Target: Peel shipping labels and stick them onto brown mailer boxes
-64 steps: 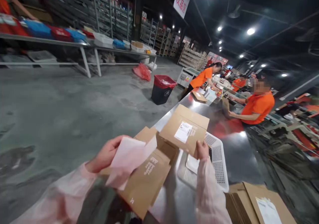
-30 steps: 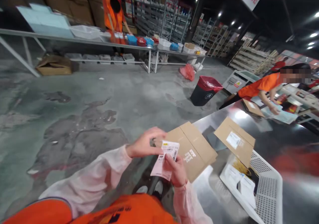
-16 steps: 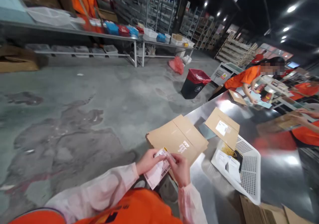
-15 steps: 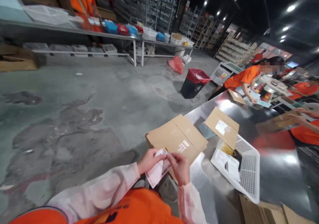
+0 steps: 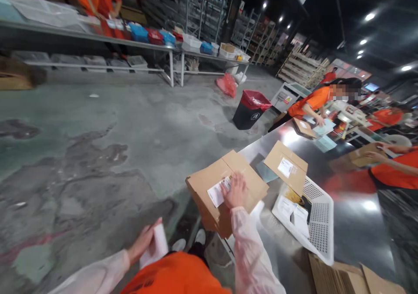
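Note:
My right hand lies flat, fingers stretched, over the upper end of a white shipping label. Beneath the label is the top of a stack of brown cardboard boxes at the near corner of the metal table. Down to the left, apart from the stack, my left hand is closed around white paper, perhaps label backing or more labels. Part of that paper is hidden behind the hand and the orange vest.
A labelled cardboard mailer rests against a white plastic basket holding papers. Flat cardboard lies at the table's near end. Co-workers in orange handle packages across the metal table. A lined black bin stands beyond.
The label has gone from between both hands onto the top box, under my right hand. My left hand has moved down and left with white paper. The view has shifted slightly.

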